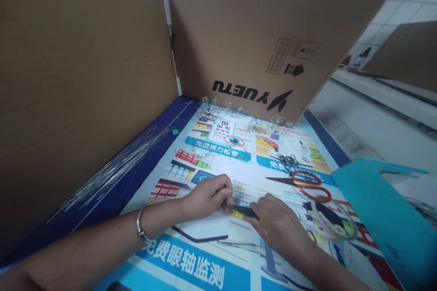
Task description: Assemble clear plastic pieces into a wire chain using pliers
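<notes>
Some of dark tool (246, 211) hidden in right hand (278, 220); left hand (208, 198) contents unclear.

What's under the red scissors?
The colourful printed sheet is under the red scissors; bits of it show through the handle loops. The blades and handles hide the rest. Dark rings lie right by them, but I can't tell if any go underneath.

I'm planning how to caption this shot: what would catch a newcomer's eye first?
Probably the orange-handled scissors, lying open on the printed sheet just beyond the right hand. Next, perhaps, the upside-down YUETU lettering low on the cardboard panel at the back, and the sheaf of thin wires along the left side.
</notes>
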{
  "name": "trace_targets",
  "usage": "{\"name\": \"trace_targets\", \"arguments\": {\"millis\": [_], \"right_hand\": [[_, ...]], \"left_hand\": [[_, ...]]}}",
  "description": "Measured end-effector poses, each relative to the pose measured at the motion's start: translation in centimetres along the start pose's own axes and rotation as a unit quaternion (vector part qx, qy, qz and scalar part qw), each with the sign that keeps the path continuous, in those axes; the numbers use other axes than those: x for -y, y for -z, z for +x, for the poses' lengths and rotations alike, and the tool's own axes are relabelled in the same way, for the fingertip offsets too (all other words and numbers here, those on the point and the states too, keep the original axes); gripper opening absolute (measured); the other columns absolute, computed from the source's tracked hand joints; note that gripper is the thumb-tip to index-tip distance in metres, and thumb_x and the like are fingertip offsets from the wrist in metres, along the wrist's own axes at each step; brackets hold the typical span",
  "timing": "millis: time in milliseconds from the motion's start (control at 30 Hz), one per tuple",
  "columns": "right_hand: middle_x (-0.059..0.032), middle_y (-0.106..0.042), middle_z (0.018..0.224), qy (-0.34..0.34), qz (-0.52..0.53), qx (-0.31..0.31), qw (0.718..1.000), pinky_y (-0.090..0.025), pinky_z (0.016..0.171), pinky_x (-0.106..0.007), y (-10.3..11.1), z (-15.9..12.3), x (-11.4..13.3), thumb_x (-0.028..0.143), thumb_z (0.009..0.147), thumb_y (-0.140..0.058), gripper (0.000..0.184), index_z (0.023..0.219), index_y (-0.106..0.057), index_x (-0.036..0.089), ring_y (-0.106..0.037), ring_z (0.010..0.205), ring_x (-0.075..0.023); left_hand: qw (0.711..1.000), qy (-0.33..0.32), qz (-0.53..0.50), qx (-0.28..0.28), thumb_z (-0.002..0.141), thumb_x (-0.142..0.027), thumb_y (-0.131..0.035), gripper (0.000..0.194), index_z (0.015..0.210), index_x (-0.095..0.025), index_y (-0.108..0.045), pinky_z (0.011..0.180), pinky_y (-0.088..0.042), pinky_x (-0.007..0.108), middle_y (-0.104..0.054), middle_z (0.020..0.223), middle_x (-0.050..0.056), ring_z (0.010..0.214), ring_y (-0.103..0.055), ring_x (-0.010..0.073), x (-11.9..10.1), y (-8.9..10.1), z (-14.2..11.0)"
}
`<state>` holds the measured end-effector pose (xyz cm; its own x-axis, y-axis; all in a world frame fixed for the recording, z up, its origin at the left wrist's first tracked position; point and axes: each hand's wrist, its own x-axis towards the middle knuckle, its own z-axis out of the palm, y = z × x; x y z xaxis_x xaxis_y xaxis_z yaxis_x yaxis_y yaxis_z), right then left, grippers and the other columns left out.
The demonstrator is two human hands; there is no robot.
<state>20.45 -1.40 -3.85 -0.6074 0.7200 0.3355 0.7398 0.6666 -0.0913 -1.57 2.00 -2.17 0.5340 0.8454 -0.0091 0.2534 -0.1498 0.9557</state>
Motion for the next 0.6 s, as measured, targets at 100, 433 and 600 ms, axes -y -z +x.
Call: {"name": "trace_targets", "arguments": {"millis": [100,433,600], "right_hand": [[-0.0030,-0.054,0.069,-0.012,0.008,0.027,1.000,-0.033,0.063,-0.030,0.2,-0.1,0.0,0.034,0.088,-0.049,0.019,0.076,-0.055,0.019,-0.047,0.070,-0.0191],[-0.0034,-0.061,0.076,-0.092,0.056,0.180,0.978,-0.036,0.061,-0.028,1.8,0.8,0.3,0.041,0.088,-0.045,0.026,0.076,-0.056,0.020,-0.055,0.073,-0.0190],[-0.0033,-0.061,0.077,-0.109,0.098,0.211,0.966,-0.037,0.064,-0.028,2.2,0.9,0.1,0.042,0.090,-0.041,0.029,0.076,-0.057,0.021,-0.056,0.075,-0.0188]], "left_hand": [[1.000,-0.010,0.017,0.008,0.086,-0.019,-0.041,0.013,0.077,-0.017,-0.050,0.057,-0.043,0.018,-0.059,0.064,-0.003,0.059,-0.058,0.0091,0.0,0.1,0.0],[0.992,-0.072,0.101,0.017,0.087,-0.014,-0.038,0.018,0.077,-0.017,-0.052,0.062,-0.043,0.018,-0.060,0.068,-0.002,0.064,-0.058,0.0091,-0.1,0.3,-0.4],[0.986,-0.105,0.130,0.020,0.088,-0.015,-0.037,0.019,0.079,-0.017,-0.054,0.063,-0.042,0.018,-0.060,0.070,-0.001,0.064,-0.057,0.0091,-0.3,0.4,-0.5]]}}
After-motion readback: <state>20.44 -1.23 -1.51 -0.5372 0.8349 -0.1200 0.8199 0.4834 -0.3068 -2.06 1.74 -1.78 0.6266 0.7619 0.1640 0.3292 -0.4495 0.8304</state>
